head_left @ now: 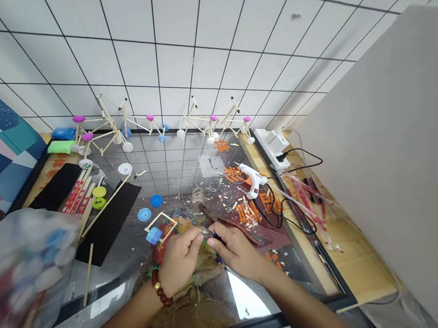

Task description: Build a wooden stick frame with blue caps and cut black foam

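My left hand (181, 257) and my right hand (235, 247) meet over the glass-topped table, fingers closed in pinches. Between their fingertips is a small shiny grey piece (205, 234), its kind too small to make out. A dark, bluish part shows at my right fingers, mostly hidden by them. Just beyond the hands lies a dark pliers-like tool (210, 214) with reddish handles, partly covered by my right hand. Left of my left hand sit a square frame of thin sticks (168, 218) with a blue cap (154, 235) and two loose blue caps (144, 214).
A white glue gun (253, 180) with a black cord lies right, near a power strip (271, 148). Stick models (112, 130) with coloured caps line the wall. Wood scraps litter the glass. Left are a black sheet (107, 223), stick packs (80, 191) and a plastic bag of caps (27, 278).
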The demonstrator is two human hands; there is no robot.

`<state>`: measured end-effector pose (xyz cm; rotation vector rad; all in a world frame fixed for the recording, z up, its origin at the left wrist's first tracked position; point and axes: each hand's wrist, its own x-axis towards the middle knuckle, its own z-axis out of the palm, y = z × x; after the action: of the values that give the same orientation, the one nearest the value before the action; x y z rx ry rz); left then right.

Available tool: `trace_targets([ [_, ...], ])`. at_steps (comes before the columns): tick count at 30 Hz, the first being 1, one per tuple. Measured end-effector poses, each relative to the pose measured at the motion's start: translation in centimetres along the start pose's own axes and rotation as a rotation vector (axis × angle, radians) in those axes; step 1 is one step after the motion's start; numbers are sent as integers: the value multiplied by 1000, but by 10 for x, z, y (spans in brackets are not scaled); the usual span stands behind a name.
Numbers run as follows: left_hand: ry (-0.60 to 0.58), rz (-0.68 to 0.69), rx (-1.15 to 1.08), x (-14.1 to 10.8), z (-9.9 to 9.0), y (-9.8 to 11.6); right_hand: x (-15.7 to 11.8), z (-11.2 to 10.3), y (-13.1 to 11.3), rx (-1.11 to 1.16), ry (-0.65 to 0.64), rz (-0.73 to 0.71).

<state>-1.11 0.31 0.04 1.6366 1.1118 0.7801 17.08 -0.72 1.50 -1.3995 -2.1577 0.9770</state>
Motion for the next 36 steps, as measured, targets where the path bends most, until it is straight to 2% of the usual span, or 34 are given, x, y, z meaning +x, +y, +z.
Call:
trace_targets([
  [4,4,-14,57,0,2,-5,1,6,0,-31,21,22],
  [7,-17,-61,-83,2,2,-6,1,7,2,6,26,5],
  [9,-80,-126,-260,5,-1,-5,1,5,2,52,18,-18],
  [13,-285,-349,-605,10,-15,-3,1,-1,0,116,-32,-76],
  [15,-381,-436,-699,11,-22,-3,1,-2,-1,121,-57,-109],
  [17,-411,-438,-689,11,-24,-4,1,0,-2,91,-59,-113],
  [19,-356,-352,-581,11,-21,-6,1,4,-1,41,-32,-75],
  [22,-204,-212,-378,8,-11,-10,1,11,0,-6,21,-10],
  [24,-112,-173,-289,7,-6,-10,2,13,1,-8,43,7],
  [26,-95,-189,-317,6,-5,-8,2,12,1,15,50,-2],
  [28,-174,-288,-482,6,-8,-7,2,8,0,72,34,-33],
  [32,-447,-559,-887,5,-17,-4,-2,-3,-4,230,-48,-108],
  [36,-662,-637,-1105,4,-19,-2,-6,-12,-8,287,-117,-162],
])
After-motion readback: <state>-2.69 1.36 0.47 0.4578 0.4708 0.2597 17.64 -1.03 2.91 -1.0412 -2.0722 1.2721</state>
